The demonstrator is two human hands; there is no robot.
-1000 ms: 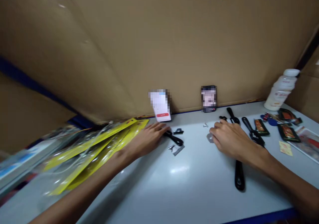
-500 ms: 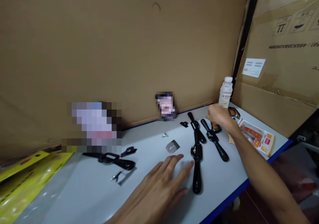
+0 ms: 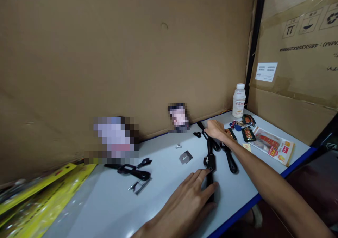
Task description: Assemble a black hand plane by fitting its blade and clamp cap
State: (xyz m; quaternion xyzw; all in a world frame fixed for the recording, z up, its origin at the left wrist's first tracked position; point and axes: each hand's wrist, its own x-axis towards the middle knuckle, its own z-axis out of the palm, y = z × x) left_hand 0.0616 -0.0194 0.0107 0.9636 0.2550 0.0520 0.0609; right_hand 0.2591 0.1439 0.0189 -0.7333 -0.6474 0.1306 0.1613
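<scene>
My left hand (image 3: 188,199) lies on the grey table (image 3: 163,181) with its fingers over the near end of a long black handled tool (image 3: 209,160). My right hand (image 3: 215,129) reaches to the far ends of two more black tools (image 3: 229,158) near the cardboard wall and touches them. Whether it grips one I cannot tell. A small metal blade (image 3: 185,157) and a tiny metal screw (image 3: 179,146) lie between the hands and the wall. Another black tool frame (image 3: 130,170) with a metal blade (image 3: 141,186) lies to the left.
A white bottle (image 3: 239,105) stands in the back right corner beside small dark packets (image 3: 248,133), blue keys and a printed leaflet (image 3: 273,144). Yellow packaging cards (image 3: 39,199) lie at the left edge. Cardboard walls (image 3: 132,54) close the back and right. The blue table edge (image 3: 250,204) runs at the right front.
My right hand has drawn back from the packets near the bottle to the tops of the black tools. My left hand has slid right onto the long tool's handle. The view shifted slightly.
</scene>
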